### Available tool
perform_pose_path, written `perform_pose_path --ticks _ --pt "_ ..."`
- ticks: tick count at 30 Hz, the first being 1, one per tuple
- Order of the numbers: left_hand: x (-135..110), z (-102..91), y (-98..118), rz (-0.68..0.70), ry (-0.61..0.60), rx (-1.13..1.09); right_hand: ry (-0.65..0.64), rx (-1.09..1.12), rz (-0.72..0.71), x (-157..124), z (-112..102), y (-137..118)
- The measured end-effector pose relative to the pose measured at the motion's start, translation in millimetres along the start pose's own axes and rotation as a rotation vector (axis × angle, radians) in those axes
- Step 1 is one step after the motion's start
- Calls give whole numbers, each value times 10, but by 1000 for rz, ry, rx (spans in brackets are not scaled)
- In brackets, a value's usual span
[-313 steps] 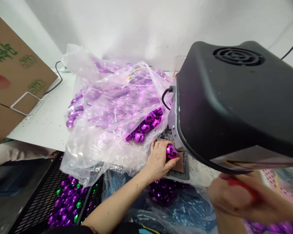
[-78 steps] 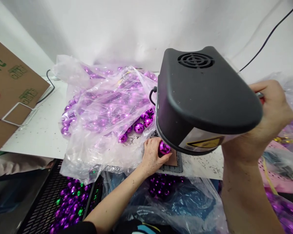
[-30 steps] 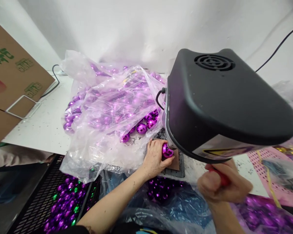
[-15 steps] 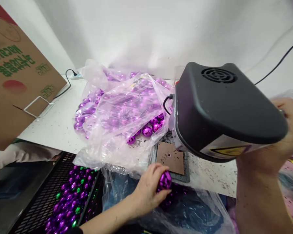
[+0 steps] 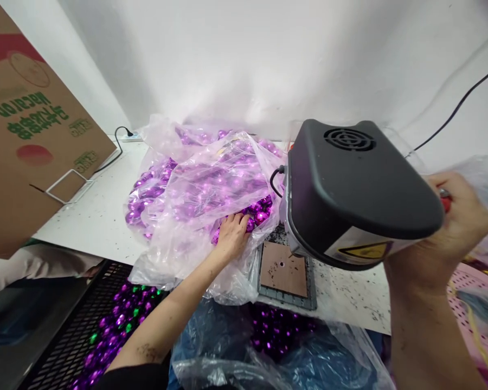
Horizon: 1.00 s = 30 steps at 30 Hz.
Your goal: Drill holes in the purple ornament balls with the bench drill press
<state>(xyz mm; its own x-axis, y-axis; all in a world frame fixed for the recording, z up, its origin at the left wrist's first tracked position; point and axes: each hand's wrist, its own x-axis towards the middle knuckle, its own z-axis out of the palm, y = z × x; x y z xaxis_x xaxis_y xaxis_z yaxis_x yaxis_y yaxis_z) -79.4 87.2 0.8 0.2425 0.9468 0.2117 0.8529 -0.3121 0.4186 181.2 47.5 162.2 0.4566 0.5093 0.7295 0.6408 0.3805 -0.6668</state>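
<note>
My left hand (image 5: 232,235) reaches into the mouth of a clear plastic bag (image 5: 195,260). Its fingers lie stretched over shiny purple faceted balls (image 5: 262,216), and I see no ball gripped in them. My right hand (image 5: 451,222) is wrapped round the far right end of a black machine (image 5: 361,189) with a round vent and a yellow warning label. A bit of red shows by the ring finger; the grip itself is mostly hidden. Below the machine's head lies a brown square plate (image 5: 283,268) with a small hole, on a grey base (image 5: 287,300).
Purple balls (image 5: 274,330) fill a plastic-lined opening below the table edge. A black crate (image 5: 73,319) at left holds purple and green balls. A cardboard box (image 5: 36,141) leans in at upper left. At right is a pink perforated basket (image 5: 472,303). Dark flecks dot the white table (image 5: 101,233).
My left hand has let go of the purple ball it held at the table's front edge and moved up into the bag. My right hand stays on the machine; the view has shifted slightly.
</note>
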Motion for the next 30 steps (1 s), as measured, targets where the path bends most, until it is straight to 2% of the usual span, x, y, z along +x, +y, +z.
perform_pose_path --ticks 3,4,6,7,9,11,13,17,20,23,26,30 --pt "-37 -16 6 -28 53 -110 -14 -6 8 0 -18 -8" --pt "-86 -64 20 -72 96 -234 -20 -9 10 0 -23 -6" --pt "-214 -200 60 -199 133 -642 -27 -13 6 2 -28 1" --pt "-286 -272 86 -267 98 -885 -28 -13 5 3 -27 6" --pt "-428 -385 151 -368 -63 -1294 -24 -6 8 4 -21 14" --pt "-543 -424 218 -425 -219 -1523 -13 5 13 3 -12 21" --pt "-615 -389 272 -451 -288 -1619 -10 20 9 0 -9 26" --pt "-654 -250 339 -491 -364 -1643 -33 11 -17 -16 -20 26" --pt "-653 -191 394 -485 -352 -1466 -66 -11 -27 -34 -29 12" --pt "-658 -149 476 -341 -240 -1131 -85 -16 -27 -47 -33 -4" --pt "-664 -71 567 -174 -230 -845 -73 14 -37 -55 -37 -14" --pt "-656 78 642 -97 -202 -646 -89 2 -14 -63 -40 -23"
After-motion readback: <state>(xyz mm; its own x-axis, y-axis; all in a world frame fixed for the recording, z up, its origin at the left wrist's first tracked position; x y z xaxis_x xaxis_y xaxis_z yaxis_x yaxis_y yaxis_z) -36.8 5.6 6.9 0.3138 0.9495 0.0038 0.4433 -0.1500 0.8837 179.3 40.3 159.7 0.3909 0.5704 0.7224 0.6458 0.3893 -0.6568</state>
